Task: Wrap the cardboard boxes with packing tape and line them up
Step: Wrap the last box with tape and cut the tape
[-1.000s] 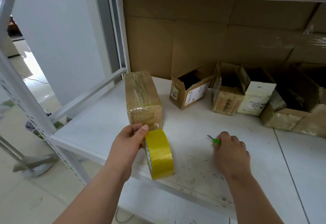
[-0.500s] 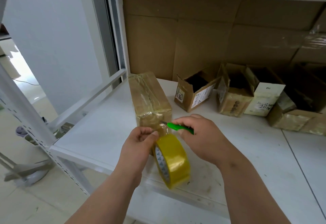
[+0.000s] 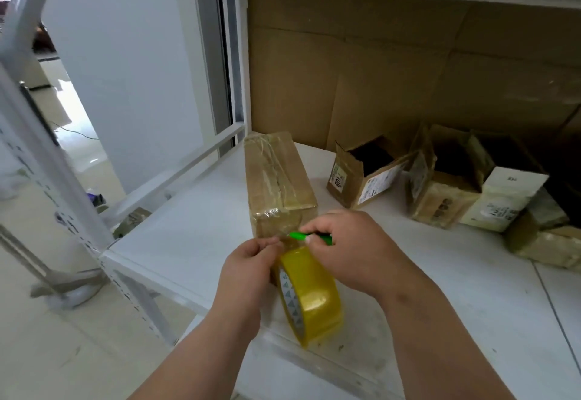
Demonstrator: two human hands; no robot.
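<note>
A long cardboard box (image 3: pixel 278 181) wrapped in clear tape lies on the white shelf (image 3: pixel 188 236), its near end facing me. A yellow tape roll (image 3: pixel 311 295) stands on edge just in front of it, a strip of tape running up to the box. My left hand (image 3: pixel 248 277) grips the roll at its left side and pinches the tape near the box's lower corner. My right hand (image 3: pixel 349 248) holds a green cutter (image 3: pixel 309 237), its tip at the tape strip between roll and box.
Several opened cardboard boxes (image 3: pixel 367 173) (image 3: pixel 446 179) stand at the back right, with a white carton (image 3: pixel 506 198) and taped parcels (image 3: pixel 547 242) beyond. Cardboard sheets (image 3: pixel 393 69) line the back wall. White frame posts (image 3: pixel 63 185) stand at the left; the shelf's front edge is close to my arms.
My right hand picked up the green cutter from the shelf and brought it left to the tape between roll and box. My left hand stayed on the roll.
</note>
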